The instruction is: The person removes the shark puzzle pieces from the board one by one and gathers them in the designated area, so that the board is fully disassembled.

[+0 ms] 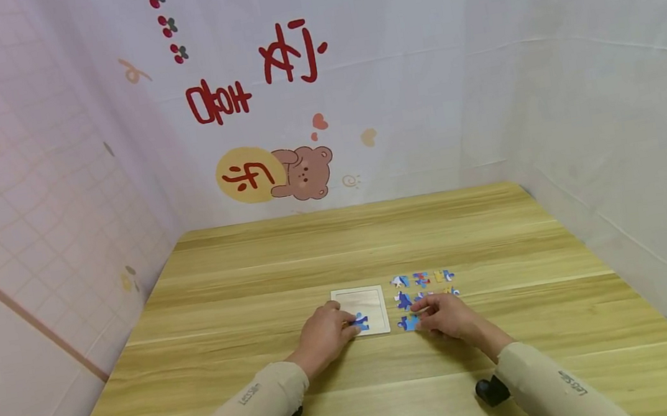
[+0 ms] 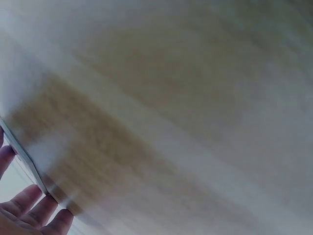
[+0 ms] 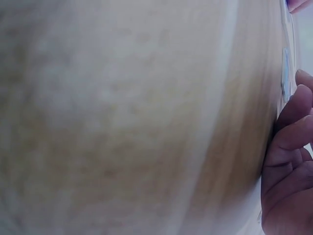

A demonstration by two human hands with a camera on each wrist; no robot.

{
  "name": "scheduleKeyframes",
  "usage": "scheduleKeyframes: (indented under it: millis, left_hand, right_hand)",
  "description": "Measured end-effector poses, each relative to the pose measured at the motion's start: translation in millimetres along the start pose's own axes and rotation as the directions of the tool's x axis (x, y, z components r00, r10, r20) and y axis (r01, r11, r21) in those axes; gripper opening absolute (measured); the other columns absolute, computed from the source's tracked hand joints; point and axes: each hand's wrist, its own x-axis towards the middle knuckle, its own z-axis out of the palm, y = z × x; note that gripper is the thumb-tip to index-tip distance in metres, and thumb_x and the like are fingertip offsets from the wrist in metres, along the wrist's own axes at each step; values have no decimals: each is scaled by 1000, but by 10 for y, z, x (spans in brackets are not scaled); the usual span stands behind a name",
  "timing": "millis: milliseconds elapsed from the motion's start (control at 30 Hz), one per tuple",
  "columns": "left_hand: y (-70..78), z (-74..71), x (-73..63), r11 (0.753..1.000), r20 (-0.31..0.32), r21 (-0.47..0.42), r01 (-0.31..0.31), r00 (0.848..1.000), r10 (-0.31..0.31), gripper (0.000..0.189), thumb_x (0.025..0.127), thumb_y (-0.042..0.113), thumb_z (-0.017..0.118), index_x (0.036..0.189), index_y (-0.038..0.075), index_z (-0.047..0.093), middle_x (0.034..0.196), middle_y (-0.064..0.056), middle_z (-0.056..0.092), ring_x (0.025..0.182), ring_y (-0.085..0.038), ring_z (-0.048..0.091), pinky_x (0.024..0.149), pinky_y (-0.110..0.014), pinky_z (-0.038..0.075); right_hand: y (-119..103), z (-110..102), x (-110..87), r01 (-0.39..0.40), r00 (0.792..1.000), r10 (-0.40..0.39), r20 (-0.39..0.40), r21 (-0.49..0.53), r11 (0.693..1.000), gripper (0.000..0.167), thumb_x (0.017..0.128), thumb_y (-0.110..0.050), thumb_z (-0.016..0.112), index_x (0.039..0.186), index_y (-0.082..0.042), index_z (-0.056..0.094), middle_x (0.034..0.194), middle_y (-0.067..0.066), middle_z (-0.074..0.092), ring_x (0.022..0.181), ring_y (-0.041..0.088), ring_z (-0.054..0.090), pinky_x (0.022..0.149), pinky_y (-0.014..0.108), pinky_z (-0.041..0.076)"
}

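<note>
Now, a small white puzzle board is seen lying flat on the wooden table, close to its near edge. The left hand is placed at the lower left corner of this board, and a blue puzzle piece is held at the fingertips there, on the lower part of the board. Whether the piece is pinched or only pressed down cannot be told from the head view. In the left wrist view only the fingertips are shown, at a thin white edge, and the rest is blurred.

Just beside the board, on its right, loose puzzle pieces are laid out in rows on the table. The right hand is rested on the nearest row, and the fingers are bent down over a blue piece at the lower left of the group. A firm grip cannot be confirmed. In the right wrist view the curled fingers are seen near a bluish edge, very blurred.

The two hands are kept apart. Both arms are covered by beige sleeves.
</note>
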Motion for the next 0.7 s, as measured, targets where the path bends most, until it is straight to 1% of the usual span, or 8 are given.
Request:
scheduleKeyframes:
  millis: [133, 233, 333, 400, 467, 533, 600, 700]
  left_hand:
    - [-8, 6, 11, 1000, 8, -7, 14, 1000, -13, 23, 89, 24, 75, 103, 7, 78, 102, -9, 62, 86, -22, 57, 76, -40, 51]
    - [-24, 8, 8, 1000, 6, -17, 24, 1000, -24, 26, 88, 25, 75, 107, 6, 77, 113, -14, 63, 99, -28, 62, 85, -44, 51]
    - [-49, 7, 0, 999, 3, -37, 29, 1000, -29, 29, 88, 24, 76, 109, 5, 75, 122, -20, 61, 110, -35, 61, 93, -48, 49]
    - [-69, 5, -4, 999, -2, -34, 29, 1000, -29, 28, 88, 24, 76, 108, 4, 75, 124, -22, 60, 113, -37, 60, 94, -49, 48]
    - [-91, 4, -8, 999, -6, -9, 33, 999, -33, 26, 87, 25, 76, 104, 5, 75, 123, -21, 61, 110, -36, 62, 92, -48, 50]
    - [-111, -1, -13, 999, -4, 12, 41, 999, -40, 25, 87, 26, 76, 101, 6, 75, 115, -17, 63, 101, -32, 63, 85, -46, 52]
    - [-131, -8, -22, 999, -7, 30, 36, 999, -36, 23, 87, 26, 76, 99, 7, 75, 107, -14, 62, 93, -28, 62, 79, -44, 52]
    - [-155, -28, -42, 1000, -11, 20, 16, 1000, -16, 21, 89, 24, 75, 100, 7, 77, 102, -11, 60, 86, -25, 58, 75, -43, 51]
  right_hand:
    - [-61, 22, -1, -2, 1000, 2, -4, -21, 1000, 26, 87, -1, 69, 112, 0, 68, 82, 6, 62, 64, 17, 57, 54, 26, 44]
    - [-131, 62, 9, 31, 999, -31, 8, -30, 999, 27, 87, -1, 68, 114, 1, 68, 79, 5, 62, 62, 17, 57, 55, 25, 43]
    - [-215, 128, 31, 66, 997, -66, 28, -9, 998, 28, 88, -1, 67, 116, 4, 67, 78, 5, 62, 62, 18, 57, 56, 26, 45]
    - [-261, 188, 56, 79, 996, -79, 37, 4, 997, 28, 89, -1, 67, 116, 5, 66, 77, 5, 61, 62, 18, 58, 57, 27, 45]
    - [-305, 257, 85, 86, 995, -86, 41, 9, 996, 29, 88, 0, 67, 116, 6, 65, 77, 6, 61, 62, 18, 58, 57, 28, 46]
    - [-349, 330, 113, 88, 995, -88, 42, 7, 996, 30, 88, 0, 68, 117, 6, 65, 75, 7, 62, 61, 18, 58, 56, 28, 46]
    - [-382, 408, 145, 91, 995, -91, 44, -5, 996, 30, 88, 0, 68, 117, 6, 66, 75, 9, 63, 60, 17, 58, 56, 29, 46]
    - [-444, 527, 184, 85, 996, -83, 44, -38, 996, 29, 88, -2, 69, 117, 4, 67, 76, 8, 65, 58, 16, 58, 54, 28, 46]
